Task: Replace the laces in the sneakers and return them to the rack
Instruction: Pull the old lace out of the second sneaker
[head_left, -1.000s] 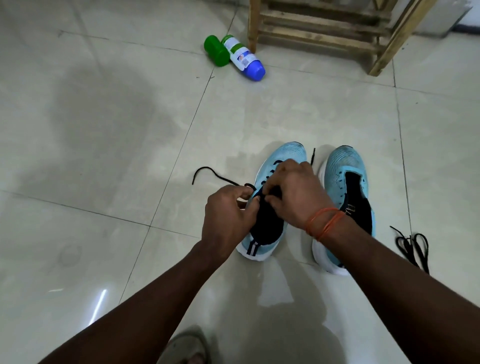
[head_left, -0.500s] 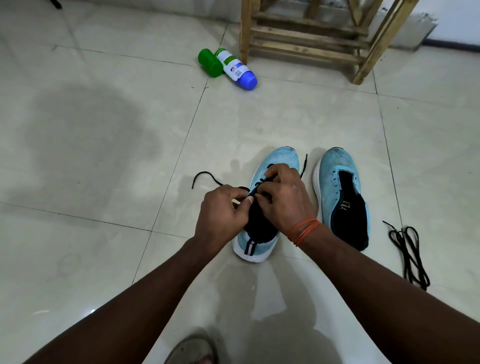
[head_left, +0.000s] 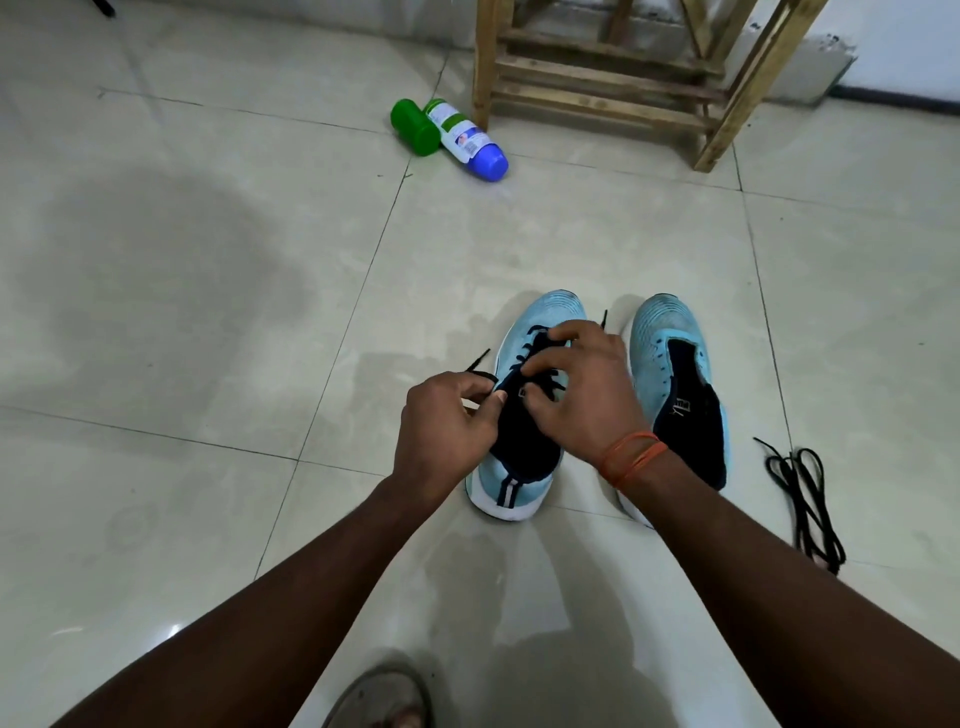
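Observation:
Two light blue sneakers with black tongues stand side by side on the tiled floor. A black lace (head_left: 535, 338) crosses the upper eyelets of the left sneaker (head_left: 540, 322). My left hand (head_left: 447, 431) pinches one end of that lace at the shoe's left side; the tip (head_left: 478, 359) sticks out beyond my fingers. My right hand (head_left: 582, 395) rests on the tongue with fingers on the lacing. The right sneaker (head_left: 670, 338) has no lace. A second black lace (head_left: 802, 493) lies bundled on the floor to its right.
A wooden rack (head_left: 613, 88) stands at the back against the wall. A green cap (head_left: 413, 127) and a white bottle with a blue end (head_left: 470, 143) lie on the floor left of the rack. A sandalled foot (head_left: 384, 699) shows at the bottom edge.
The free lace end on the left has become shorter, drawn in toward my left hand. My right hand's fingers have spread and shifted up over the lacing. The camera view tilted slightly.

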